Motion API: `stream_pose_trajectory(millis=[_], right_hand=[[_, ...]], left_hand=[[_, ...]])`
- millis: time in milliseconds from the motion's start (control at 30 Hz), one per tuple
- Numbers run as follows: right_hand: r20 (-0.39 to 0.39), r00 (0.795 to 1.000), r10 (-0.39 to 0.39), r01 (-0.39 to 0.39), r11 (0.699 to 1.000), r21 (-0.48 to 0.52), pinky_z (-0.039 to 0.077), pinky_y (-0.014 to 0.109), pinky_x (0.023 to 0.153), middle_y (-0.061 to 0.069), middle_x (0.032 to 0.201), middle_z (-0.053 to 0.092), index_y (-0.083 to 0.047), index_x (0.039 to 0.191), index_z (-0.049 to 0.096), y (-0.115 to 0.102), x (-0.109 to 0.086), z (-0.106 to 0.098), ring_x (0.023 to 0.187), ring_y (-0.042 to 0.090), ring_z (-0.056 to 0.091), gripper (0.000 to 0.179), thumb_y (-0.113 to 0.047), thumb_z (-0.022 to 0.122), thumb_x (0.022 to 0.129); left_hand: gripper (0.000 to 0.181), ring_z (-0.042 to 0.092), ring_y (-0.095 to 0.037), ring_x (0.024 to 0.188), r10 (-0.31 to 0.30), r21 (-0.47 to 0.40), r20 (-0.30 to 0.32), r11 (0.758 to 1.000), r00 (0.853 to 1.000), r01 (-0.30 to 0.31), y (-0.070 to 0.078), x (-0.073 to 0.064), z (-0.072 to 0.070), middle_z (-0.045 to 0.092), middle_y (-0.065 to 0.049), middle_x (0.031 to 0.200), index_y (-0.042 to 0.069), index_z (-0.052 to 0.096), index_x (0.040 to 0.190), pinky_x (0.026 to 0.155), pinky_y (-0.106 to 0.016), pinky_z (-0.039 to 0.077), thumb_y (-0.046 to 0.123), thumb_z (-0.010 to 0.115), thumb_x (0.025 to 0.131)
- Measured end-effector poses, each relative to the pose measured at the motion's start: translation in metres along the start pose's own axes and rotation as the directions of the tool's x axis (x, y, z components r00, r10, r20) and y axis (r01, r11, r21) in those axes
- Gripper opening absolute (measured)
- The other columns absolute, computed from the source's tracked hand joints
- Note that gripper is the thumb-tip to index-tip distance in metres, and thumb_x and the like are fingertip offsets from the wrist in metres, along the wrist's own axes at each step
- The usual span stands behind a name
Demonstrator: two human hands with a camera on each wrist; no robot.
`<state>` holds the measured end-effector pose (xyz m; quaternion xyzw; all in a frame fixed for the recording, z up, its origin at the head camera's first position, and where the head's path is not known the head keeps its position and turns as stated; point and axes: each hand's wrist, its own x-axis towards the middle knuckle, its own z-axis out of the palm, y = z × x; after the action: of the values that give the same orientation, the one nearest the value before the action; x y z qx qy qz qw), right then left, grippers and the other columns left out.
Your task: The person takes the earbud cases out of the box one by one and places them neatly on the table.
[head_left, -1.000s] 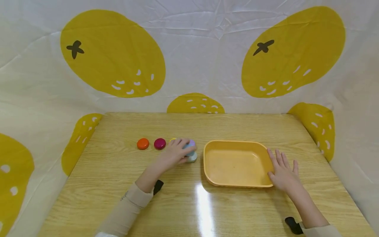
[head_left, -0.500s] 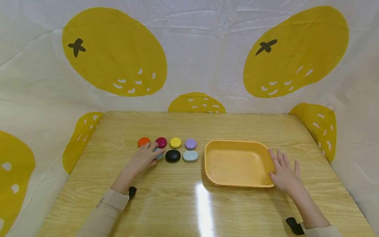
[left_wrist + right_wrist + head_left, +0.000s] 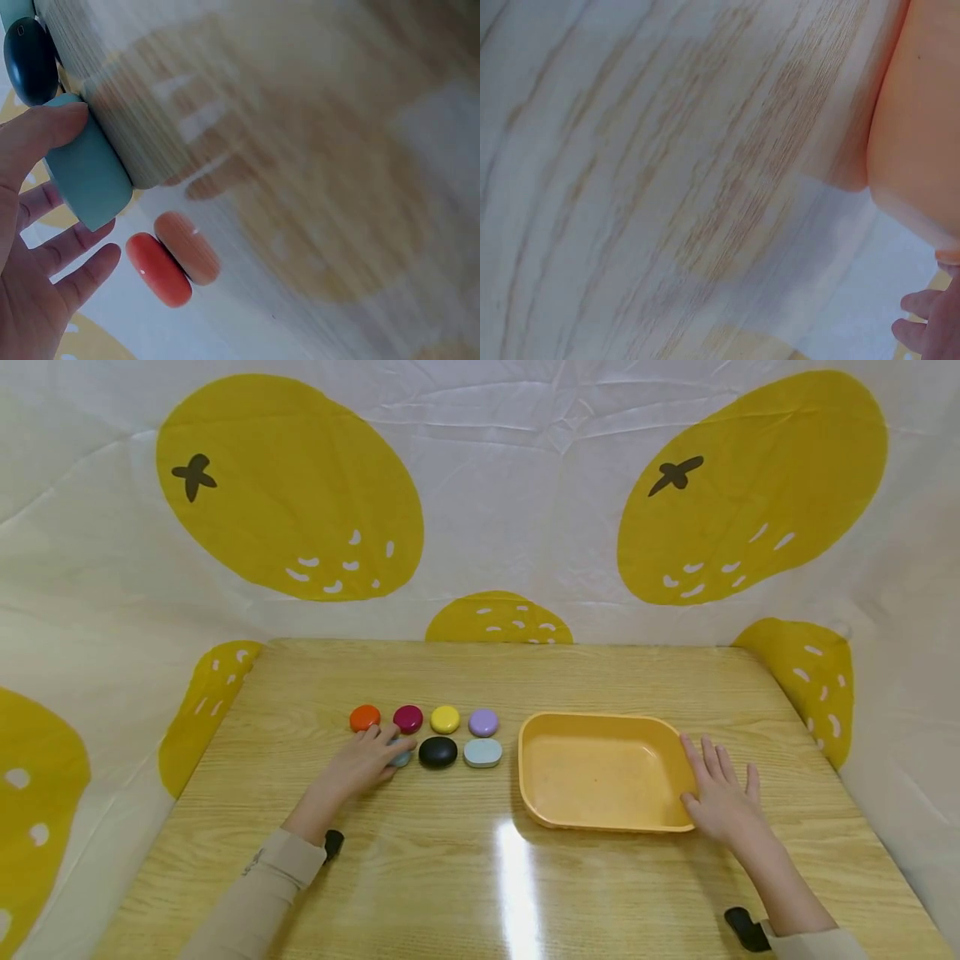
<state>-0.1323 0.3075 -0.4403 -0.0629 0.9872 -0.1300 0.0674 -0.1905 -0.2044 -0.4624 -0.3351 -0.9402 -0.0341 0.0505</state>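
My left hand (image 3: pixel 358 762) grips a light blue block (image 3: pixel 94 176), with the thumb on one side and fingers on the other. Most of the block is hidden by the hand in the head view. It sits at the left end of the near row, beside a glossy black oval piece (image 3: pixel 438 752). A pale blue-grey oval piece (image 3: pixel 482 752) lies right of the black one. My right hand (image 3: pixel 723 800) touches the right rim of a yellow-orange plastic tub (image 3: pixel 596 781), its fingers spread and fairly straight.
Behind the near row lie round pieces: orange (image 3: pixel 365 718), dark magenta (image 3: pixel 408 719), yellow (image 3: pixel 445 719) and lilac (image 3: pixel 483 722). All rest on a wood-grain table (image 3: pixel 420 877). A white cloth (image 3: pixel 517 510) with yellow fruit prints rises at the back and sides.
My left hand has carried the light blue block leftward from near the pale oval piece and lowered it beside the black one. The right hand and tub have stayed put.
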Motion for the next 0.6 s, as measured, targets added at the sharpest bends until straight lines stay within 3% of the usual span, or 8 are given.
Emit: stream_pose_trajectory(millis=[300,433,600], right_hand=[[0.009,1.000,0.001,-0.001,1.000,0.001,-0.019,0.064,0.095,0.022,0.149,-0.009,-0.022,0.146,-0.014,-0.001,0.001,0.002,0.134,0.045,-0.003,0.079,-0.017,0.044,0.091],[0.002,1.000,0.001,-0.001,1.000,0.005,-0.017,0.065,0.096,0.023,0.149,-0.008,-0.022,0.146,-0.013,0.000,0.000,0.002,0.134,0.046,-0.002,0.080,-0.017,0.044,0.091],[0.014,1.000,0.005,-0.005,1.000,0.012,-0.018,0.065,0.095,0.024,0.149,-0.008,-0.022,0.146,-0.013,0.000,0.000,0.001,0.133,0.047,-0.002,0.081,-0.018,0.045,0.090]], left_hand=[[0.048,0.046,-0.030,0.094,-0.033,-0.015,0.023,0.999,0.999,0.034,-0.001,-0.002,0.003,0.047,-0.011,0.113,0.018,0.053,0.124,0.082,-0.044,0.044,0.013,0.070,0.079],[0.054,0.047,-0.035,0.104,-0.095,-0.068,0.041,0.993,0.995,0.097,-0.001,-0.002,0.002,0.047,-0.015,0.121,0.016,0.050,0.127,0.088,-0.052,0.040,0.016,0.071,0.078],[0.061,0.044,-0.037,0.112,-0.178,-0.117,0.069,0.976,0.982,0.186,-0.003,-0.002,-0.013,0.044,-0.016,0.126,0.015,0.046,0.131,0.091,-0.061,0.033,0.022,0.073,0.077]])
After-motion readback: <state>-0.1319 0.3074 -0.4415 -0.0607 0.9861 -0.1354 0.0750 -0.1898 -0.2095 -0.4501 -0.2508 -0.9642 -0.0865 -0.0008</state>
